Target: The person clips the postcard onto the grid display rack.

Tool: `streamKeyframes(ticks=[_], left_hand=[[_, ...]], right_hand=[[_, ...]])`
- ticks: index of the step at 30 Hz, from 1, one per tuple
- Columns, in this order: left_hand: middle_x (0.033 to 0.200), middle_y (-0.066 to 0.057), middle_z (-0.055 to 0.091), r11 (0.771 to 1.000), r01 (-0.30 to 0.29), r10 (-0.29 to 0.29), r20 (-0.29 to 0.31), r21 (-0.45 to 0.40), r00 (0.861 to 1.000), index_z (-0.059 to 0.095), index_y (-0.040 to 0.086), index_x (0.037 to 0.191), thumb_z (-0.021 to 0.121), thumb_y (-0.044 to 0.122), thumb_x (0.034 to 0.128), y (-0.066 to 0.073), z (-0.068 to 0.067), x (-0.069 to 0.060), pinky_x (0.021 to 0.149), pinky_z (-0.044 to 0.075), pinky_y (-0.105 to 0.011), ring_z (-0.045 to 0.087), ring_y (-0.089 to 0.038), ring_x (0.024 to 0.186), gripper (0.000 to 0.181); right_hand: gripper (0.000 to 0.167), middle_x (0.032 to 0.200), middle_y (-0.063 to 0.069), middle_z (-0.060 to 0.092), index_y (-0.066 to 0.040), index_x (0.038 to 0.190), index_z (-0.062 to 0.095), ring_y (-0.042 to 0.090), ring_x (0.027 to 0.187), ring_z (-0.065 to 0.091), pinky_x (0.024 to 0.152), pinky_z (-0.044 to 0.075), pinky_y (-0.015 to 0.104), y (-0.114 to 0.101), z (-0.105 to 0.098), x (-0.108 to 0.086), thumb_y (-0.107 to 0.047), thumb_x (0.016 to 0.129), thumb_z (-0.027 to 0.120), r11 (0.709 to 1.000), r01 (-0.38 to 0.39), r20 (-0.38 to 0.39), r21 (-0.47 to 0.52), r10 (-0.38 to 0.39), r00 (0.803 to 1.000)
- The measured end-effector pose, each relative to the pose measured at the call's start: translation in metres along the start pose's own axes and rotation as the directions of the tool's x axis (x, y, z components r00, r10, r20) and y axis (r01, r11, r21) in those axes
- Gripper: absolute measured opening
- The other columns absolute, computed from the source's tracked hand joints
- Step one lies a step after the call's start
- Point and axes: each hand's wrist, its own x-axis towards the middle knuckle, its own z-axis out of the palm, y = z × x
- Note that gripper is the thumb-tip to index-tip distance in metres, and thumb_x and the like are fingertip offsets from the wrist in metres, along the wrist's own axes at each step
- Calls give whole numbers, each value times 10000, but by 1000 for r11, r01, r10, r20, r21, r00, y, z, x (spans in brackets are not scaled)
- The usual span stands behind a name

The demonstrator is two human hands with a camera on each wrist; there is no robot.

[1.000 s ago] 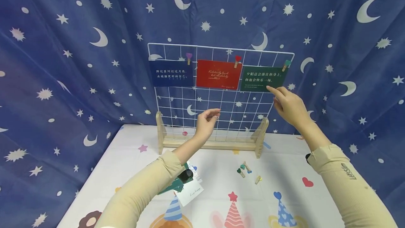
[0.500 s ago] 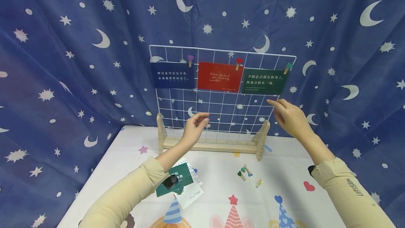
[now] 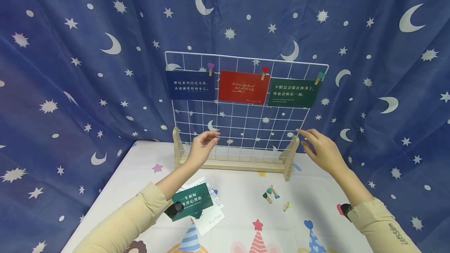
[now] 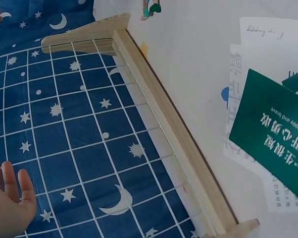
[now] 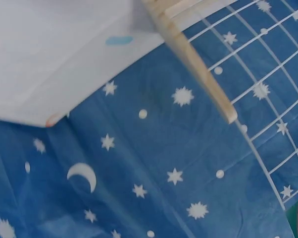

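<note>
Both hands bare before a wire rack with three clipped cards

White table (image 3: 242, 190) with party-hat prints; behind it, a blue curtain (image 3: 105, 11) of moons and stars. On the table, near the curtain, stands the rack (image 3: 232, 164), its wooden base running side to side, the grid upright.

Upper grid, left to right: blue card (image 3: 191, 93), red card (image 3: 243, 87), green card (image 3: 293, 93). Long axes sideways, lettering upright and facing the person. Each has one clip near its upper right: purple (image 3: 210, 68), red (image 3: 265, 72), teal (image 3: 319, 78), heart ends up; the teal one leans right.

Left hand (image 3: 202, 147): before the lower grid, fingers bent, thumb near fingertips, nothing held. Right hand (image 3: 321, 149): by the right wooden foot, fingers loosely extended, thumb apart, nothing held; contact with the frame can't be told.

On the table, loose cards (image 3: 197, 200), the top one slanting up rightward; farther right, small loose clips (image 3: 268, 198) at mixed angles.
</note>
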Motion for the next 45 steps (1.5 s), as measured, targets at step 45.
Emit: streamKeyframes(ticks=[45], left_hand=[[1020, -246, 648, 998, 61, -58, -71, 29, 996, 619, -76, 1053, 558, 59, 933, -53, -45, -62, 766, 492, -108, 584, 39, 844, 191]], right_hand=[[299, 895, 40, 646, -23, 1116, 646, 81, 741, 548, 612, 517, 265, -45, 57, -70, -1, 819, 675, 916, -266, 55, 300, 262, 964]])
